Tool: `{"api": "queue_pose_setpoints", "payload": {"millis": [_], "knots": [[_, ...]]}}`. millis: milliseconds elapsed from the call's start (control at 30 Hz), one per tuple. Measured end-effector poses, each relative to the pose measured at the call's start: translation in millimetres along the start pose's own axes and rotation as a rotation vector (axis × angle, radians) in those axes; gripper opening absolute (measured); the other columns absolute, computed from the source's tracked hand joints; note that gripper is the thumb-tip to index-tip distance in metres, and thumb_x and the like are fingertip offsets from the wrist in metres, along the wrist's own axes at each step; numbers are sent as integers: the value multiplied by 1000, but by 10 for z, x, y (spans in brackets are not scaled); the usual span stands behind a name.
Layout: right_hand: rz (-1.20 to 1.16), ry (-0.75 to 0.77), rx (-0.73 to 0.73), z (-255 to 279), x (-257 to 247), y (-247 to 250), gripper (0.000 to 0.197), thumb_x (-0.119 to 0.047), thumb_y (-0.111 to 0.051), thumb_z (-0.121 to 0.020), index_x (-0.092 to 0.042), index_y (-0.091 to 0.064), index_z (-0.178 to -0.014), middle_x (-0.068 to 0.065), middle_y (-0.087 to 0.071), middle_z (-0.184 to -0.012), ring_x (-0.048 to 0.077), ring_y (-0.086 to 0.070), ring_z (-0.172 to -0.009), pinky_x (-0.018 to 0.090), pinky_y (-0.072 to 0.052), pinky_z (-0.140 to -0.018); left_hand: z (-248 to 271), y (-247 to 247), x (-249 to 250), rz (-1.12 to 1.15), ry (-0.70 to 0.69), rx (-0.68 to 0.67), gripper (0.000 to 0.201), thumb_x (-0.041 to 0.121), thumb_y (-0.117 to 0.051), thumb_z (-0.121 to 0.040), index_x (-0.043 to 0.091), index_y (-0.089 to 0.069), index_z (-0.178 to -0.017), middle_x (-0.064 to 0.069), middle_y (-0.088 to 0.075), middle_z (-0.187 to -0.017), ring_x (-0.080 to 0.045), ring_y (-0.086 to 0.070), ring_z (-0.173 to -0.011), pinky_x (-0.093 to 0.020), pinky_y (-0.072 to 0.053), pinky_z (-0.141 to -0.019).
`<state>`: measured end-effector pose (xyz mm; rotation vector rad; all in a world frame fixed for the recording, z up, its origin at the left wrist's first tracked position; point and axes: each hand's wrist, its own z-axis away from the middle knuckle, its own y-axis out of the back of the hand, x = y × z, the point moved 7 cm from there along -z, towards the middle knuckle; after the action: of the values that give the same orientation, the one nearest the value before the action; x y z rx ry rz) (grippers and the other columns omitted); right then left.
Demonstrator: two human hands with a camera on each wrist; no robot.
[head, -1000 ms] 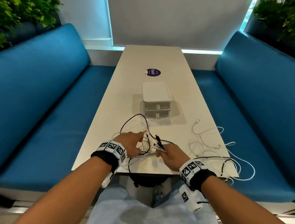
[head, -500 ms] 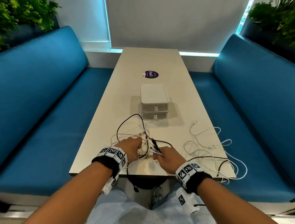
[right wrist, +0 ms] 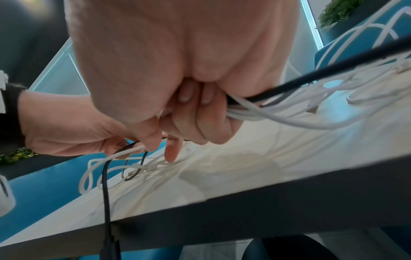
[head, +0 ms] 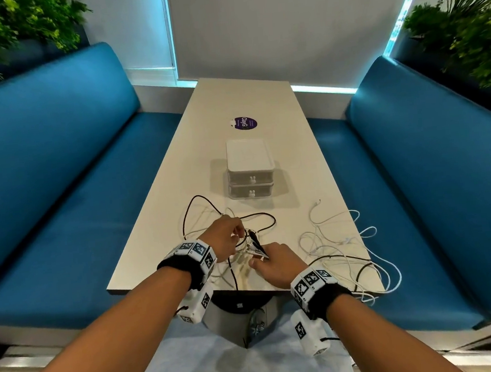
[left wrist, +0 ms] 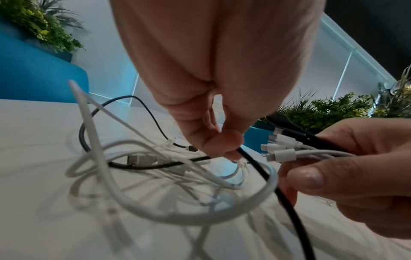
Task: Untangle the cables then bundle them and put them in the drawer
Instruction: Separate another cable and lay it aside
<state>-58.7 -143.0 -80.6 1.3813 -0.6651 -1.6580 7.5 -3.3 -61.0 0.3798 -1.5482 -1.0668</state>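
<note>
Head view: at the table's (head: 165,231) near edge we are gripping a bunch of white and black cable ends (left wrist: 282,149) in our right hand (head: 274,262), while our left hand (head: 223,239) is pinching a black cable (left wrist: 262,168) from the tangle (left wrist: 138,168). The drawer unit (head: 250,169) is sitting closed behind; the sticker (head: 243,123) beyond it is reading "ClayG".

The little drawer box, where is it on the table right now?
In the head view the drawer box sits mid-table, just beyond the tangled cables and both hands, with the purple sticker behind it.
</note>
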Motion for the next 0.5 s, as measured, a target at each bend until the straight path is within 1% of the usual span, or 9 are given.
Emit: {"api": "queue_pose_setpoints", "payload": {"millis": [67,100,200,267,333,367,400,467,500], "knots": [[-17,-3,-13,24,-5,1,44,-53,-55,-87,-12,-65,-102,13,-67,-100,30,-62,-96,32,-45,-72,-3,-12,33,-11,1,15,24,-1,-47,-90,20,-56,-87,-7,-53,-108,-20,-56,-92,-26,-47,-74],[-30,-4,-19,40,-10,4,46,-55,-54,-87,-13,-65,-101,12,-67,-99,30,-63,-94,31,-45,-71,-2,-14,50,-10,6,24,25,-1,-45,-91,20,-57,-87,-7,-52,-108,-21,-56,-92,-26,-47,-74],[-60,6,-34,89,-48,36,39,-53,-53,-90,-15,-63,-93,13,-66,-96,30,-62,-93,30,-41,-69,-24,-13,76,-11,26,46,29,-2,-38,-93,17,-60,-87,-9,-50,-108,-20,-56,-81,-25,-45,-67],[-74,21,-36,115,-67,55,36,-52,-52,-92,-18,-58,-83,11,-63,-87,29,-60,-84,30,-37,-65,-32,-3,97,5,38,60,32,-2,-36,-92,17,-60,-85,-10,-50,-106,-24,-59,-79,-28,-48,-61],[-91,28,-29,119,-77,72,39,-55,-50,-93,-20,-55,-76,8,-59,-79,27,-56,-76,31,-35,-58,-31,-7,126,74,55,57,32,-3,-34,-92,15,-59,-83,-11,-55,-99,-29,-65,-75,-33,-53,-56],[-103,31,-22,109,-77,80,39,-56,-50,-92,-22,-53,-72,6,-58,-75,25,-55,-73,31,-35,-56,-30,-15,142,113,58,55,31,-3,-35,-92,14,-59,-84,-11,-60,-95,-28,-67,-73,-36,-56,-58],[-124,28,-16,93,-70,86,40,-56,-51,-91,-23,-53,-69,5,-58,-71,24,-55,-70,30,-35,-54,-26,-29,164,138,64,49,29,-2,-36,-92,14,-60,-89,-10,-63,-94,-25,-67,-74,-37,-57,-64],[-163,13,0,63,-47,105,41,-58,-55,-86,-21,-57,-69,3,-59,-68,20,-54,-64,31,-37,-55,-23,-75,210,140,66,18,27,-1,-40,-91,14,-59,-102,-4,-63,-105,-20,-62,-88,-32,-52,-77],[-174,10,7,49,-36,117,39,-57,-57,-85,-21,-57,-69,3,-59,-67,19,-53,-62,31,-38,-56,-17,-104,231,136,56,-3,29,-2,-42,-89,15,-58,-106,-1,-62,-111,-19,-60,-95,-32,-50,-82]]}}
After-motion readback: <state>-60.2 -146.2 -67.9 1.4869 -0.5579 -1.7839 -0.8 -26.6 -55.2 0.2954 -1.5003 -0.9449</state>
